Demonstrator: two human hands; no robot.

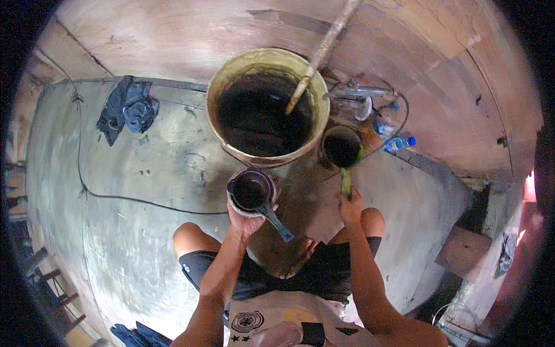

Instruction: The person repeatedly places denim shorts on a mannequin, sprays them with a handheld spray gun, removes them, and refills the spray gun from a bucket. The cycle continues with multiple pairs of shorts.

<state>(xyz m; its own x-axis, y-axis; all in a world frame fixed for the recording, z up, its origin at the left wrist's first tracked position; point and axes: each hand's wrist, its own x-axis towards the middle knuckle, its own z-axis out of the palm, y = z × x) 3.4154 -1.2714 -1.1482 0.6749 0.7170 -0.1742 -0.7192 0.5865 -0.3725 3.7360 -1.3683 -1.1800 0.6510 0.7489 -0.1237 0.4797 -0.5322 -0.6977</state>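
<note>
My left hand is wrapped round a small round pot with a pale, crusted outside. A dark, round-headed utensil with a blue-grey handle rests in its mouth; whether its head is a strainer or a scoop I cannot tell. My right hand grips the green handle of a dipper, whose round, dark-looking bowl is held beside a large bucket. Dark liquid fills much of that bucket, and a long wooden stick leans in it, its lower end near the liquid.
Plastic bottles with blue caps lie by the wall, right of the bucket, near a grey metal tool with a cord. A black cable runs across the floor on the left. Crumpled dark plastic lies at the far left.
</note>
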